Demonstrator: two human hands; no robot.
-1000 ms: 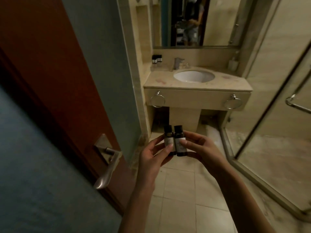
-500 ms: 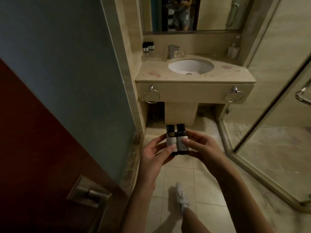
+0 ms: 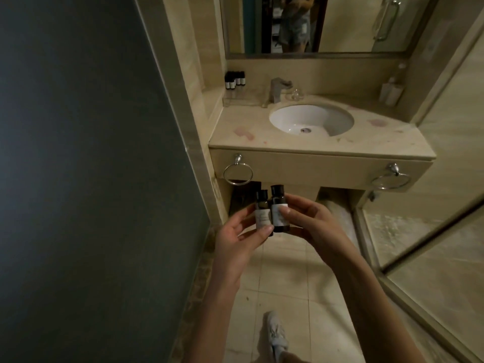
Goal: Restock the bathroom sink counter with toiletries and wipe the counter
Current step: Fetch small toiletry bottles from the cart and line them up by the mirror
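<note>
1. The person holds two small bottles side by side, out in front and above the floor (image 3: 282, 271). The bottles are lower than the counter (image 3: 264, 142) and not on it yet.
2. The left bottle (image 3: 262, 214) is dark brown with a black cap and a pale label. The words on the label are too small to read.
3. The right bottle (image 3: 279, 205) looks the same, and it sits a little higher. The two bottles touch each other and stand almost straight up.
4. The left hand (image 3: 235, 244) pinches the left bottle, with the thumb on the front near the bottom and the fingers behind.
5. The right hand (image 3: 313, 224) grips the right bottle, with the thumb pressed on its label and the fingers curled round the back.
6. The counter is pale stone with pink stains (image 3: 245, 133) on it.
7. A white sink (image 3: 311, 121) is set into the counter, with a tap (image 3: 276, 89) behind it.
8. More small dark bottles (image 3: 234, 79) stand in the back left corner, above a clear tray (image 3: 241, 100).
9. Two metal rings (image 3: 237, 174) hang on the front of the counter.
</note>
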